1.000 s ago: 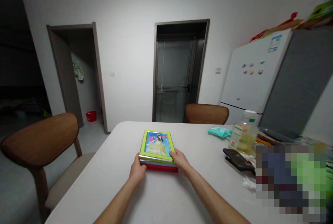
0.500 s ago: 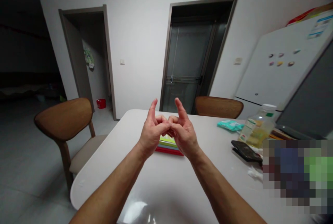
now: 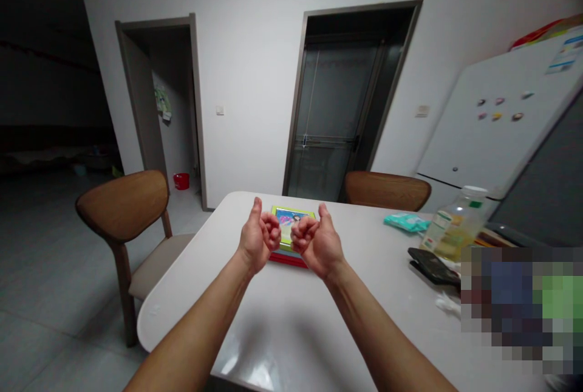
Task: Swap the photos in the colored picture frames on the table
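My left hand [image 3: 257, 238] and my right hand [image 3: 321, 244] are raised over the table [image 3: 273, 301], a small gap between them. Both have the fingers curled in and the thumb pointing up, and nothing shows in either. Just behind them lies a stack of flat, box-like items [image 3: 297, 213]. Its top piece has a yellow-green border around a colourful cartoon picture, with a light blue layer and a red one [image 3: 288, 260] beneath. My hands cover parts of its sides; what the stack is I cannot tell.
On the right of the table stand a large plastic bottle [image 3: 453, 222] with yellow liquid, a teal packet [image 3: 407, 222] and a black wallet-like item [image 3: 432, 265]. Wooden chairs stand at the left [image 3: 122, 206] and the far side [image 3: 387, 191]. A white fridge [image 3: 492, 143] is behind.
My hands, touching at the fingertips before, have moved apart and a little lower, and the fingers have curled in. More of the stack's picture shows. The view has shifted slightly.
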`<state>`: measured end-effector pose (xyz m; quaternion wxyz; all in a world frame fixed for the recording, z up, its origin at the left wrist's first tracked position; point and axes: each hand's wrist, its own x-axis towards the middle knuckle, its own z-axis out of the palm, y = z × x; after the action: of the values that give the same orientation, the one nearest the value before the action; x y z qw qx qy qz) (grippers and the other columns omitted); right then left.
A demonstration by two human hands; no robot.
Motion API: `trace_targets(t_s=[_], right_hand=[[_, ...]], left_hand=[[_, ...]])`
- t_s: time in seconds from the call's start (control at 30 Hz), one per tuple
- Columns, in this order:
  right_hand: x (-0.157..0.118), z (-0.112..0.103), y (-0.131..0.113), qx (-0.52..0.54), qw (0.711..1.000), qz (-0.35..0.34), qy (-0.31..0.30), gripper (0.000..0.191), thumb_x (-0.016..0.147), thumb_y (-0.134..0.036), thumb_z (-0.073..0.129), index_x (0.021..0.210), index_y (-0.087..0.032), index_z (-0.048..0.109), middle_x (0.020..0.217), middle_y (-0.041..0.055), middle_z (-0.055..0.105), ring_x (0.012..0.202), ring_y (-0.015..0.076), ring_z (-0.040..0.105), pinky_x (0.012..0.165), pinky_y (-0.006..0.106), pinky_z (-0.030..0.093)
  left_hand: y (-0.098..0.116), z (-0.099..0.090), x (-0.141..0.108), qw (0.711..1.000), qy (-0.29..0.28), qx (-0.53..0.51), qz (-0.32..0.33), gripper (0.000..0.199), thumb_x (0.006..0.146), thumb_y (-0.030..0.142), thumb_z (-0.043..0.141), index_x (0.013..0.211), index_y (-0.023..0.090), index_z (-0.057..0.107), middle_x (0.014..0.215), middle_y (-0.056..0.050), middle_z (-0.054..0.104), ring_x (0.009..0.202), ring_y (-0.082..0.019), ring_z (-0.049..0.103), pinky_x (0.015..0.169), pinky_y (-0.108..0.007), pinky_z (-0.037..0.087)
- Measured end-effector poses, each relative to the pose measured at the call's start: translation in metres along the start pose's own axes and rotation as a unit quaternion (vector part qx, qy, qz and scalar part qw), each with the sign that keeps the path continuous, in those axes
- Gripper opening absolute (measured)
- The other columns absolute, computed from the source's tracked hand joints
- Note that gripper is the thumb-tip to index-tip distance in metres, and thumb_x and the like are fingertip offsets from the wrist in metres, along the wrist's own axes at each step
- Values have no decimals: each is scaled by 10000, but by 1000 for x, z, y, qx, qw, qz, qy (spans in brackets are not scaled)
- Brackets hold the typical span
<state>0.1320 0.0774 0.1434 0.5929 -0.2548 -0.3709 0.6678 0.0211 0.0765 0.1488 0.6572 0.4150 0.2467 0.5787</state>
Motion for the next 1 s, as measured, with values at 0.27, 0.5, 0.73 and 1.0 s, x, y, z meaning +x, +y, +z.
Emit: trace_targets(t_s=[0.27, 0.5, 0.73, 1.0], right_hand=[[5, 4, 2, -181, 980, 32, -79, 609, 651, -739, 141, 385, -199, 238, 316, -82, 216, 266, 32, 137, 294, 181, 117], [41, -65, 36, -667, 729, -141, 69, 239, 613, -392, 588, 692, -169, 556, 703, 25, 554, 697, 150, 494, 647, 269, 356], [15, -85, 54, -751, 641, -158, 19, 193, 592, -121, 548, 773, -182, 571, 821, 45, 545, 833, 185, 458, 763, 316, 318], [-57, -65, 36, -496, 858, -122, 47, 436, 665, -395, 527, 1064, -223, 487, 1147, 79, 479, 1057, 233, 427, 850, 372, 357]], left_hand=[[0, -1, 5, 996, -9, 16, -87, 664, 718, 709, 164, 398, 168, 380, 266, 49, 336, 222, -31, 214, 299, -161, 103], [-51, -40, -2, 985, 99, 48, -133, 559, 685, 669, 376, 488, 149, 432, 337, 68, 397, 263, -22, 316, 318, -132, 183], [-106, -65, -13, 982, 144, 79, -97, 352, 622, 458, 624, 734, 135, 537, 617, -28, 612, 517, -124, 580, 458, -206, 419], [-104, -18, -60, 968, 150, 188, 69, 318, 704, 268, 563, 995, 142, 546, 971, -78, 624, 932, -236, 554, 826, -316, 421]])
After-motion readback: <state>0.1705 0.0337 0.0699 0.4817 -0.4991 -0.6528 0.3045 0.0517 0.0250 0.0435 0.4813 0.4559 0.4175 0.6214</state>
